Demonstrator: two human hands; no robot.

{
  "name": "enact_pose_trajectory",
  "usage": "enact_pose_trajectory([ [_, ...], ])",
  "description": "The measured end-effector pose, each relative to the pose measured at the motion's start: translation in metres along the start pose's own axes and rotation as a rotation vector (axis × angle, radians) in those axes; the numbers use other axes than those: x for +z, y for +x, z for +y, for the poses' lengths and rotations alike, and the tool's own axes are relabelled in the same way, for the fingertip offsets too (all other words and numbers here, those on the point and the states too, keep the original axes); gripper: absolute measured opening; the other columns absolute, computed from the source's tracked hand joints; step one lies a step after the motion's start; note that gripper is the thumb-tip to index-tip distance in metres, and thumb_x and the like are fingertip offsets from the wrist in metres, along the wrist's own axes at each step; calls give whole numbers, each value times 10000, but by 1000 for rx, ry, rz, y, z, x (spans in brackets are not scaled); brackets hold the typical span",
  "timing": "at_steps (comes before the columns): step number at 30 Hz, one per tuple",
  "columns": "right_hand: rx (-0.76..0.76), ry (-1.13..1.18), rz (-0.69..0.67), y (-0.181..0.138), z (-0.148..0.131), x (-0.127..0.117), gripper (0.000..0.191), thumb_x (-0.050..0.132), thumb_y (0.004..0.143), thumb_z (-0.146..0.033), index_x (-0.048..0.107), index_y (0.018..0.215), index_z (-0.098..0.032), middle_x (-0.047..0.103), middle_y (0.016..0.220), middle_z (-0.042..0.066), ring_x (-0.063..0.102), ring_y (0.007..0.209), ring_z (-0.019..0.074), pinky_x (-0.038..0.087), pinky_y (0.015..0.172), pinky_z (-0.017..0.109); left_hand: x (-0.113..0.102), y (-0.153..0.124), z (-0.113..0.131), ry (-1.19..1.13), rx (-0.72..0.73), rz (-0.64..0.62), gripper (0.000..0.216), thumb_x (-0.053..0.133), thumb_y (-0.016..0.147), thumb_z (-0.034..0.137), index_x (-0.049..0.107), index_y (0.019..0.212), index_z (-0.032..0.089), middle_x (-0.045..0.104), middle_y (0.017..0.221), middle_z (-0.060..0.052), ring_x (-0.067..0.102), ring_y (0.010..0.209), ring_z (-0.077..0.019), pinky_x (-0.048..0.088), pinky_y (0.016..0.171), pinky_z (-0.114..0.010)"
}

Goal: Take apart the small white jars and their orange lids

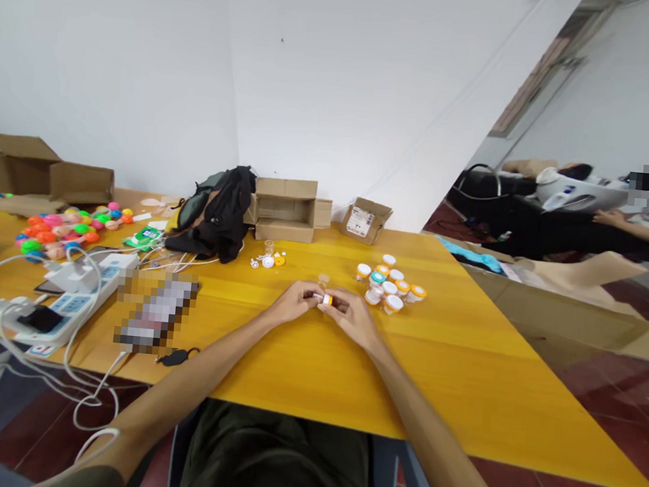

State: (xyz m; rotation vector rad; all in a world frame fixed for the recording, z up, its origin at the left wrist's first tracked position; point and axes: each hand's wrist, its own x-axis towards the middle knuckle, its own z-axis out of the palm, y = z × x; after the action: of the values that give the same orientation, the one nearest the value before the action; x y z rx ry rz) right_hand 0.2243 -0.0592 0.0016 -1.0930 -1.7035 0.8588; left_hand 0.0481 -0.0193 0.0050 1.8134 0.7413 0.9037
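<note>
Both my hands meet over the middle of the yellow table (460, 377). My left hand (292, 302) and my right hand (349, 314) have their fingers closed together on one small jar with an orange lid (326, 300). A cluster of several similar small jars with white and orange lids (390, 282) stands just beyond my right hand. A clear lidless jar (323, 280) sits right behind my hands. A few loose lids and small parts (269, 260) lie farther back, left of centre.
An open cardboard box (285, 210) and a smaller one (365, 220) stand at the back edge beside a black bag (219, 211). Colourful balls (58, 231), power strips with white cables (70, 297) and more boxes (41, 169) fill the left. Another person (645, 218) sits far right.
</note>
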Motion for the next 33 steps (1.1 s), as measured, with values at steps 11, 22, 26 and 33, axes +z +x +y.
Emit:
enact_pose_trajectory([
  [11, 104, 151, -8, -2, 4, 1, 343, 753, 728, -528, 694, 905, -240, 751, 907, 43, 696, 861, 247, 562, 814, 388, 6, -4, 7, 208, 22, 58, 124, 570, 830, 169, 691, 801, 172, 693, 760, -6, 588, 687, -165, 472, 712, -265],
  [22, -47, -211, 50, -5, 3, -5, 226, 641, 842, -435, 685, 939, -236, 689, 866, 49, 639, 795, 234, 540, 747, 367, 4, -5, 10, 296, 96, 59, 261, 506, 863, 85, 744, 894, 188, 754, 933, -43, 671, 885, -208, 501, 874, -317],
  [26, 10, -61, 38, -4, 7, -6, 257, 647, 824, -442, 674, 965, -229, 727, 902, 44, 673, 790, 223, 556, 729, 348, 3, -4, 6, 229, 44, 101, 217, 537, 858, 110, 720, 950, 182, 746, 913, -27, 656, 812, -180, 504, 811, -284],
  [33, 29, -40, 53, -2, 9, -7, 221, 699, 752, -381, 652, 907, -230, 729, 854, 19, 667, 760, 205, 555, 719, 342, -3, -2, -1, 136, 5, 149, 116, 601, 846, 162, 707, 892, 176, 724, 832, -10, 644, 789, -171, 490, 784, -263],
])
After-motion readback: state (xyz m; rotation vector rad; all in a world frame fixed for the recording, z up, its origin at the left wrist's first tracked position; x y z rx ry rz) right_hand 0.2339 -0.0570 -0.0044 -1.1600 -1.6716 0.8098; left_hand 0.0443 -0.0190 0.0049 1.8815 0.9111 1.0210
